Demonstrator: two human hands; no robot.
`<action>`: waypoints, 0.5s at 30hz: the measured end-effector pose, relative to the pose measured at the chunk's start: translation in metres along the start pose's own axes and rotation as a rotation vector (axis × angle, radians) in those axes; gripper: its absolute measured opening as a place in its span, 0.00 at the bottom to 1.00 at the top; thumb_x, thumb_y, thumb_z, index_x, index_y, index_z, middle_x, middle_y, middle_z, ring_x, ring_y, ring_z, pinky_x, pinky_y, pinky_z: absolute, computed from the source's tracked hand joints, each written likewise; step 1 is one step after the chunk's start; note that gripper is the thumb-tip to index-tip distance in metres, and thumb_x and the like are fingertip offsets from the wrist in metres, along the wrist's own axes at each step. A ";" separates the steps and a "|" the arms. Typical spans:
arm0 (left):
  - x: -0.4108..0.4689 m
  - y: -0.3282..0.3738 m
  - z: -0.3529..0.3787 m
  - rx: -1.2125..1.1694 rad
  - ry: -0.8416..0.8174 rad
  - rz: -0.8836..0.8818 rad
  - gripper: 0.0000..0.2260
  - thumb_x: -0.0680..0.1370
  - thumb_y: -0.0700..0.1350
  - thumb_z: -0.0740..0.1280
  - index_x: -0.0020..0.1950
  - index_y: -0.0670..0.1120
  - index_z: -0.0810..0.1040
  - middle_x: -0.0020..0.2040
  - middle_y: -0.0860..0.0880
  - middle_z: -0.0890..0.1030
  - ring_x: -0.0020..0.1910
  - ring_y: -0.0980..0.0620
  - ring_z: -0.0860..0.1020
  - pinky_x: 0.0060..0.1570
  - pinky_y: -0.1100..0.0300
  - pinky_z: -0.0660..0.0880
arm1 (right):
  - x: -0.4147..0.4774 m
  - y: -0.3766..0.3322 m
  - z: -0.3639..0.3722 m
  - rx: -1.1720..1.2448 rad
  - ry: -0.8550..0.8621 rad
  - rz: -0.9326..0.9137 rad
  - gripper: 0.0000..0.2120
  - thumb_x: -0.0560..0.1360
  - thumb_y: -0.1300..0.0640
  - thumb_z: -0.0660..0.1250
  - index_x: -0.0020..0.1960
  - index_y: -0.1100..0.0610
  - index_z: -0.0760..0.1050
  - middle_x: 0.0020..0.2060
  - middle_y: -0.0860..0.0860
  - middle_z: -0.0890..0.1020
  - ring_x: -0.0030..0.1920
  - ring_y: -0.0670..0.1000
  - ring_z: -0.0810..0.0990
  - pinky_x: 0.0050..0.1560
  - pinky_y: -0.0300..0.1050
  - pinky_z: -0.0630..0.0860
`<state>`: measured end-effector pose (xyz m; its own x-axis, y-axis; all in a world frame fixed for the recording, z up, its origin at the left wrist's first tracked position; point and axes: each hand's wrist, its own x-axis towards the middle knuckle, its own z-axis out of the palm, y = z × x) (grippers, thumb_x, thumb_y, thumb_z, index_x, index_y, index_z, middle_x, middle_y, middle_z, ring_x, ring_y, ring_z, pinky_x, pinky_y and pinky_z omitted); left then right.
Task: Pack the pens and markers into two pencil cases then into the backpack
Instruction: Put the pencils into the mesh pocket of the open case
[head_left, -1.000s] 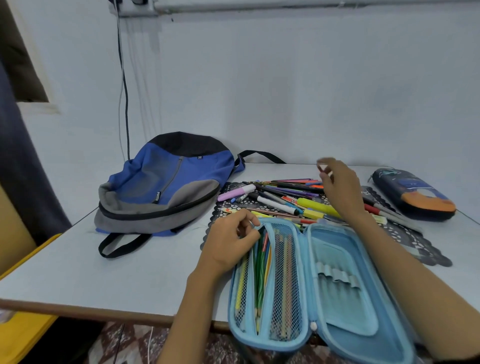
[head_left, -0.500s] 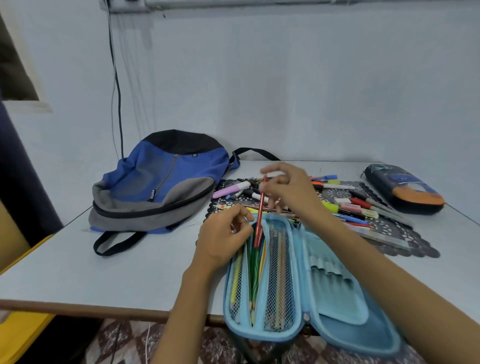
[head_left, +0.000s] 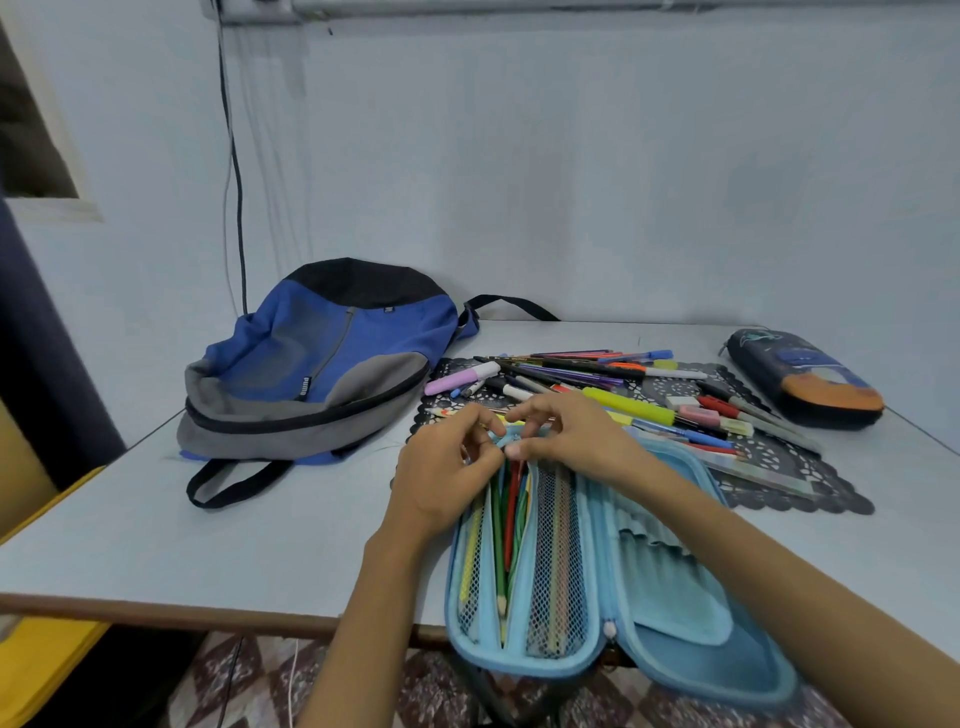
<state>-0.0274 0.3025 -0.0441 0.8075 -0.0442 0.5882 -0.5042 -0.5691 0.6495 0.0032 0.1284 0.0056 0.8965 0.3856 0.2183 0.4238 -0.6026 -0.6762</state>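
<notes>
A light blue pencil case (head_left: 675, 639) lies open at the table's front edge, its mesh pockets holding several pencils. A red pen (head_left: 514, 499) sits in the left pocket among green and yellow ones. My left hand (head_left: 441, 473) pinches the top edge of that pocket. My right hand (head_left: 566, 436) has its fingertips at the same spot, curled over the pen's top end. Behind them a pile of pens and markers (head_left: 597, 374) lies on a black lace mat (head_left: 779, 467). A dark pencil case (head_left: 805, 379) lies shut at the far right. The blue and grey backpack (head_left: 317, 364) lies at the left.
The white table (head_left: 208, 519) meets a pale wall behind. A black cable (head_left: 236, 182) hangs down the wall above the backpack. A yellow chair edge (head_left: 36, 665) shows at the lower left. A pink eraser (head_left: 701, 414) and a white one lie among the pens.
My right hand brought a red pen from the pile to the case and slid it down into the left pocket. My left hand stayed at the pocket's top edge.
</notes>
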 end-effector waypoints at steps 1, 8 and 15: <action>0.000 0.000 0.000 0.001 -0.002 0.000 0.05 0.71 0.48 0.66 0.46 0.55 0.77 0.35 0.54 0.78 0.35 0.54 0.76 0.37 0.49 0.76 | 0.001 0.001 0.000 0.007 0.001 0.000 0.17 0.68 0.55 0.77 0.55 0.53 0.80 0.38 0.44 0.81 0.37 0.37 0.76 0.43 0.38 0.69; 0.001 0.002 0.003 -0.003 -0.014 -0.001 0.07 0.70 0.46 0.65 0.46 0.55 0.77 0.35 0.56 0.78 0.35 0.55 0.75 0.38 0.48 0.76 | -0.004 -0.005 -0.006 -0.049 -0.194 0.071 0.23 0.66 0.57 0.78 0.57 0.49 0.74 0.47 0.48 0.78 0.36 0.43 0.73 0.41 0.42 0.71; 0.000 0.003 0.001 0.008 -0.010 0.016 0.08 0.70 0.46 0.65 0.47 0.55 0.77 0.37 0.56 0.78 0.36 0.53 0.76 0.40 0.47 0.75 | -0.005 -0.011 0.002 -0.081 -0.178 0.060 0.23 0.65 0.57 0.78 0.56 0.49 0.73 0.48 0.50 0.78 0.37 0.45 0.72 0.42 0.44 0.71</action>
<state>-0.0284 0.3002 -0.0429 0.8027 -0.0617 0.5931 -0.5143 -0.5750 0.6363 -0.0060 0.1341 0.0105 0.8865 0.4603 0.0469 0.3859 -0.6796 -0.6239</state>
